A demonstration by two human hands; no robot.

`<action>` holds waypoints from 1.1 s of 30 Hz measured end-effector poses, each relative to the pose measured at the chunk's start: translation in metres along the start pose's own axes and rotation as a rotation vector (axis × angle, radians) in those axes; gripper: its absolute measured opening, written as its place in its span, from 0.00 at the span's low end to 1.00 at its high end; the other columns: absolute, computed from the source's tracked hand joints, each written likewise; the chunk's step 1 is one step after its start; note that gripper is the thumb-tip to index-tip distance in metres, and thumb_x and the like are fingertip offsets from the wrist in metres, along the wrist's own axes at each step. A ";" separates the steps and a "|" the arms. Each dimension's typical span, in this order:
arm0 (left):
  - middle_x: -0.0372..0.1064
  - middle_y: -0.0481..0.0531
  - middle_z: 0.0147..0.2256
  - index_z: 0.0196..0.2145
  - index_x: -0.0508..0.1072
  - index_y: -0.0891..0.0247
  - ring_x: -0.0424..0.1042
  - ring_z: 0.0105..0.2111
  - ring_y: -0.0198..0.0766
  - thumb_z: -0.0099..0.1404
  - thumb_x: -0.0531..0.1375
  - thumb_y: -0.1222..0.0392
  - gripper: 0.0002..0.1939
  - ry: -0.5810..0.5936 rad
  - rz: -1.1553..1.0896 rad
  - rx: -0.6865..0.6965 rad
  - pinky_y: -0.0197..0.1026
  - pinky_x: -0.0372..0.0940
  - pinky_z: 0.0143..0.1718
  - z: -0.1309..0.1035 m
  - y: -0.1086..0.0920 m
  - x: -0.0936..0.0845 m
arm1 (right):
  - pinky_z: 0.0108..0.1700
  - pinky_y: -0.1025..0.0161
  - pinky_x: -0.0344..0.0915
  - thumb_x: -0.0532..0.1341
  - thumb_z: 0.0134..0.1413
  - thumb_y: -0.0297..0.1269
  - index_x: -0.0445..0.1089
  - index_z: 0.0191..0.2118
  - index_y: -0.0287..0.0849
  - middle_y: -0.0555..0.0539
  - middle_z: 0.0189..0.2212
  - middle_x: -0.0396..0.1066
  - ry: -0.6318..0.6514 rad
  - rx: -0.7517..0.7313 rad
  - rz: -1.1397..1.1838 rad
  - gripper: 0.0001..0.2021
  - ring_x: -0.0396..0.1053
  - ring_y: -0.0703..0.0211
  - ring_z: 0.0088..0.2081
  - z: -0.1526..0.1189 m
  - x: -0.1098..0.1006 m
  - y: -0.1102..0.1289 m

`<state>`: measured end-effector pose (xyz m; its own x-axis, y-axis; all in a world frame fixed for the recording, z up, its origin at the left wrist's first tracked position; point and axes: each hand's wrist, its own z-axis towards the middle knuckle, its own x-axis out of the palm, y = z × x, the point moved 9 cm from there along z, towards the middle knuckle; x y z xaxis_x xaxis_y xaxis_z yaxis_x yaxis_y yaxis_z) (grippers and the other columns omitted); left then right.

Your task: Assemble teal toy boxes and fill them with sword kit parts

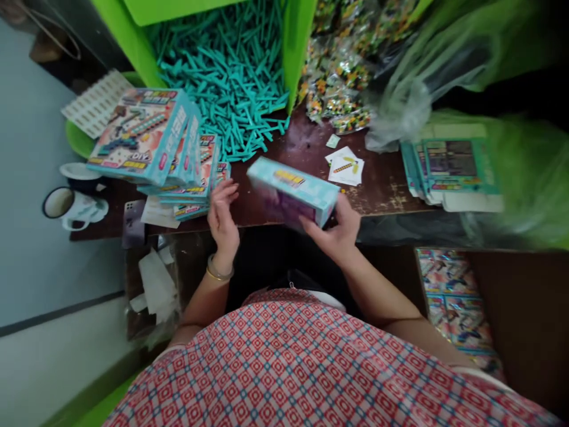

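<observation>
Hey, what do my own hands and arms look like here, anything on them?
Both hands are ungloved and the forearms bare. Two slim bangles, one greyish and one gold-coloured, circle the wrist of your left hand. No jewellery shows on your right hand or its wrist. Your top has a red, white and blue geometric pattern.

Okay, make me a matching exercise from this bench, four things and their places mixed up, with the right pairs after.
1. Light-blue box
2. Teal plastic pieces
3. Bangles
4. Patterned mug

A. Around the left wrist
B. At the left end of the table
C. In the right hand
D. Heaped in the green bin

Pairs: 1-C, 2-D, 3-A, 4-B
</observation>
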<state>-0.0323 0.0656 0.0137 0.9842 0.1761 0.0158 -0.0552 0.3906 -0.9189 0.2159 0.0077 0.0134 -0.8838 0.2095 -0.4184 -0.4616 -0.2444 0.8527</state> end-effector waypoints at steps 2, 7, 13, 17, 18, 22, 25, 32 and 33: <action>0.72 0.61 0.58 0.51 0.77 0.61 0.72 0.59 0.46 0.79 0.50 0.39 0.25 -0.023 0.084 0.092 0.51 0.69 0.59 0.002 -0.006 0.000 | 0.68 0.39 0.63 0.65 0.65 0.51 0.67 0.68 0.48 0.39 0.65 0.69 -0.037 -0.105 -0.149 0.30 0.65 0.36 0.67 0.007 0.003 0.012; 0.71 0.65 0.60 0.54 0.77 0.62 0.67 0.65 0.51 0.77 0.55 0.46 0.20 0.271 0.486 0.186 0.57 0.58 0.69 -0.024 0.023 0.046 | 0.65 0.44 0.66 0.61 0.70 0.44 0.71 0.65 0.45 0.38 0.62 0.72 0.324 -0.195 -0.214 0.23 0.70 0.44 0.63 0.042 0.058 -0.038; 0.57 0.67 0.72 0.66 0.71 0.61 0.52 0.74 0.62 0.67 0.68 0.49 0.32 0.824 0.735 0.147 0.67 0.42 0.74 -0.074 0.074 0.111 | 0.62 0.39 0.59 0.55 0.68 0.34 0.76 0.58 0.36 0.30 0.62 0.71 0.055 0.211 -0.745 0.19 0.64 0.34 0.61 0.087 -0.062 -0.172; 0.52 0.70 0.74 0.70 0.66 0.66 0.47 0.76 0.64 0.68 0.67 0.54 0.36 0.837 0.803 0.151 0.69 0.36 0.74 -0.064 0.086 0.129 | 0.58 0.43 0.58 0.54 0.71 0.39 0.70 0.64 0.37 0.32 0.66 0.67 0.070 0.275 -0.854 0.22 0.59 0.35 0.62 0.060 -0.092 -0.211; 0.51 0.70 0.74 0.70 0.65 0.67 0.47 0.76 0.65 0.68 0.66 0.55 0.35 0.820 0.816 0.149 0.68 0.36 0.74 -0.057 0.090 0.131 | 0.58 0.44 0.58 0.53 0.72 0.41 0.70 0.65 0.37 0.33 0.67 0.67 0.049 0.278 -0.857 0.23 0.59 0.36 0.61 0.053 -0.094 -0.214; 0.58 0.70 0.71 0.67 0.70 0.67 0.55 0.72 0.65 0.71 0.59 0.61 0.28 0.800 0.872 0.175 0.67 0.46 0.71 -0.037 0.097 0.140 | 0.54 0.48 0.59 0.54 0.74 0.44 0.75 0.59 0.39 0.36 0.63 0.72 -0.009 0.263 -0.874 0.21 0.62 0.39 0.56 0.047 -0.090 -0.217; 0.67 0.68 0.66 0.62 0.75 0.64 0.63 0.67 0.64 0.72 0.58 0.59 0.24 0.767 0.878 0.242 0.66 0.54 0.66 -0.032 0.086 0.137 | 0.52 0.52 0.61 0.52 0.75 0.41 0.78 0.51 0.38 0.36 0.55 0.77 -0.020 0.216 -0.849 0.19 0.65 0.43 0.50 0.052 -0.087 -0.219; 0.78 0.61 0.55 0.54 0.79 0.61 0.72 0.62 0.51 0.78 0.52 0.51 0.20 0.469 0.498 0.382 0.57 0.59 0.66 -0.023 0.003 0.090 | 0.50 0.53 0.66 0.55 0.69 0.33 0.78 0.46 0.40 0.37 0.44 0.79 -0.173 0.160 -0.689 0.14 0.70 0.45 0.46 0.041 -0.101 -0.225; 0.78 0.60 0.55 0.54 0.79 0.60 0.72 0.61 0.50 0.78 0.52 0.51 0.20 0.431 0.427 0.355 0.55 0.60 0.66 -0.020 -0.006 0.081 | 0.51 0.53 0.66 0.56 0.68 0.33 0.78 0.44 0.41 0.37 0.43 0.79 -0.188 0.162 -0.661 0.13 0.70 0.45 0.46 0.040 -0.102 -0.225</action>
<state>0.0512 0.0595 0.0125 0.8388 0.0349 -0.5432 -0.4312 0.6516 -0.6241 0.4135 0.0790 -0.1233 -0.3874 0.4292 -0.8159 -0.8668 0.1317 0.4809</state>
